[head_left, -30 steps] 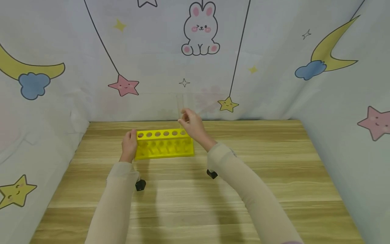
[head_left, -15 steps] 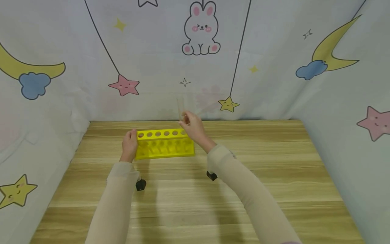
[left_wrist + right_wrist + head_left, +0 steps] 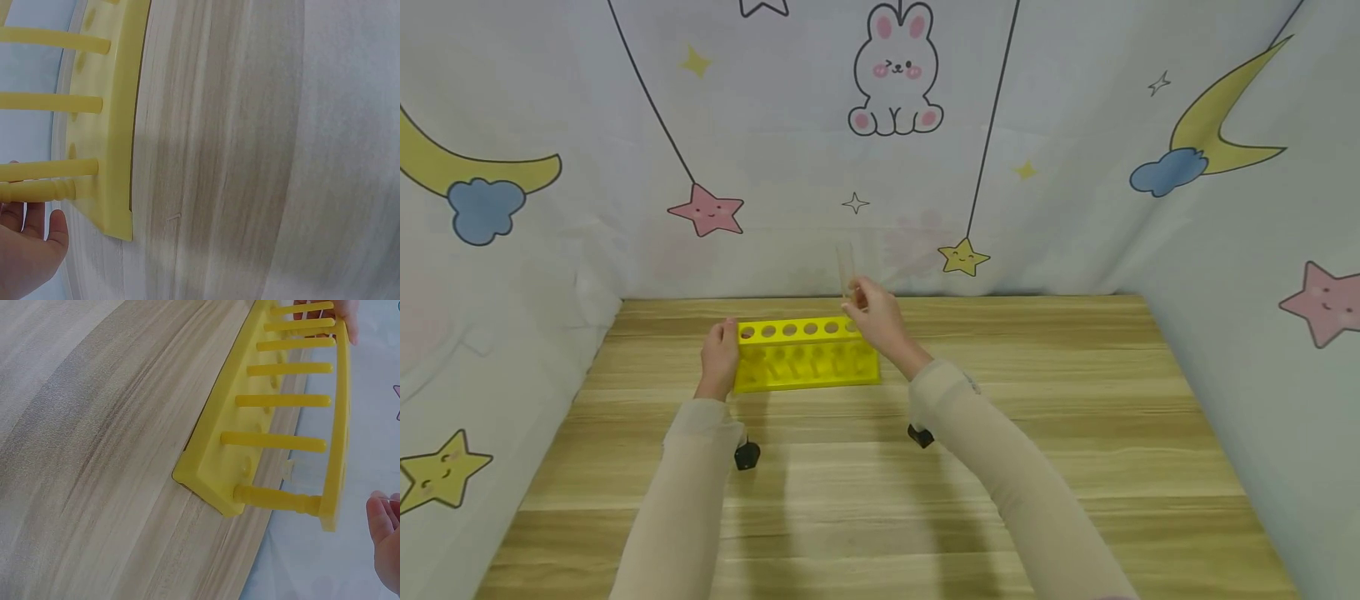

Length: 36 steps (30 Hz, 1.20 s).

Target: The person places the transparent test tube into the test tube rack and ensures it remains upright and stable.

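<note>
A yellow rack (image 3: 808, 385) with a row of round holes stands on the table; its pegs (image 3: 281, 442) show in the right wrist view. The left hand (image 3: 719, 360) grips the rack's left end, its fingers around the end post (image 3: 37, 190) in the left wrist view. Above the rightmost hole, the right hand (image 3: 883, 318) pinches a clear, nearly upright tube (image 3: 846, 262) between thumb and fingers. A faint clear shape (image 3: 287, 470) shows between the rack's plates; whether it is the tube's lower end, I cannot tell.
The wooden table (image 3: 850, 500) extends around the rack. Behind it hangs a white cloth (image 3: 775, 167) printed with a rabbit, stars and moons, with cloth at both sides too. Black devices (image 3: 747, 455) sit at both wrists.
The right hand and the tube have moved slightly down towards the rack's right end. The left hand and the rack have kept their places.
</note>
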Each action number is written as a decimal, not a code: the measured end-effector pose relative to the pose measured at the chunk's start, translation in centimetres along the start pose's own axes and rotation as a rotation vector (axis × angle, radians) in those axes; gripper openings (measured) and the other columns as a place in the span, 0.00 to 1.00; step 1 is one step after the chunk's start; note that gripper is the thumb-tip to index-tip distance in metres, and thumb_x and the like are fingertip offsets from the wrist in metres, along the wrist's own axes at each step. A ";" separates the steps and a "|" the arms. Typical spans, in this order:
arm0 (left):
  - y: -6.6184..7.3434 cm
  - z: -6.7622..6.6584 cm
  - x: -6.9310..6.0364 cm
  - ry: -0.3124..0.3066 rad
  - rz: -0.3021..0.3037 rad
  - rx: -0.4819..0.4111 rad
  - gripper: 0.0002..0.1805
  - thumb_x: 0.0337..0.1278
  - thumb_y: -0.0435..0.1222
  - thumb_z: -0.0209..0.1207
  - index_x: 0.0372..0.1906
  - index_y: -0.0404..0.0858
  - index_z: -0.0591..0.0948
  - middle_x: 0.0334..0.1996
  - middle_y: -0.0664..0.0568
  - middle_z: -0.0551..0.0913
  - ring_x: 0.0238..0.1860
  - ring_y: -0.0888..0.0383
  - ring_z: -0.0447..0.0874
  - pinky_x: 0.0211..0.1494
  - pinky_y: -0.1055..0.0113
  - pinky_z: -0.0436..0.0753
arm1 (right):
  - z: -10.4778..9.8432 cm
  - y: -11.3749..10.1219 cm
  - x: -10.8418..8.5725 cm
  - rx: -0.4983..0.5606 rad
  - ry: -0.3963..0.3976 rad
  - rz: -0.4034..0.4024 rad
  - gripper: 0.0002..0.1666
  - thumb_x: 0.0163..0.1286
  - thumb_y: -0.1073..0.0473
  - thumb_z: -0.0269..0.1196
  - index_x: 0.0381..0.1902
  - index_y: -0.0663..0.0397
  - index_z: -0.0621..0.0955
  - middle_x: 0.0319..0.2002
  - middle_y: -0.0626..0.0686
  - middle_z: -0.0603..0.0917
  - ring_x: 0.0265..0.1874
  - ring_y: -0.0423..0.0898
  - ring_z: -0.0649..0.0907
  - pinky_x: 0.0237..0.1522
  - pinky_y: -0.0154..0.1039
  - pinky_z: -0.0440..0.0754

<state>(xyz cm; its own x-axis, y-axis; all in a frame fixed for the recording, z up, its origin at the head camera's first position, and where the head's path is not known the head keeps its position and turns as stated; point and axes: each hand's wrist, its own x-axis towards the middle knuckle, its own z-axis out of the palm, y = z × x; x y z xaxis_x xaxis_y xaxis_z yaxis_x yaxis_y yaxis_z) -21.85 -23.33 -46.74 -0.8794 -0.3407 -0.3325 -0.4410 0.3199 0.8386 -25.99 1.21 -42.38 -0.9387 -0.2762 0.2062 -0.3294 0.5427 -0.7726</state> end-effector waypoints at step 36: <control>-0.1 0.0 0.1 0.004 0.001 0.006 0.34 0.63 0.57 0.26 0.60 0.36 0.60 0.57 0.42 0.67 0.49 0.47 0.64 0.44 0.66 0.66 | 1.2 1.1 -0.9 0.023 0.013 0.045 0.15 0.60 0.60 0.60 0.44 0.58 0.73 0.33 0.54 0.76 0.35 0.47 0.79 0.40 0.35 0.78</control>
<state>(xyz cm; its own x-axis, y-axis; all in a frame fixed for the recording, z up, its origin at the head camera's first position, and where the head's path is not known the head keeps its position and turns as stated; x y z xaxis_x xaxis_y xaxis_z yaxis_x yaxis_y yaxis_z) -21.88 -23.37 -46.84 -0.8792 -0.3439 -0.3299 -0.4411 0.3252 0.8365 -25.40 1.08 -44.20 -0.9539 -0.2413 0.1786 -0.2844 0.5360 -0.7949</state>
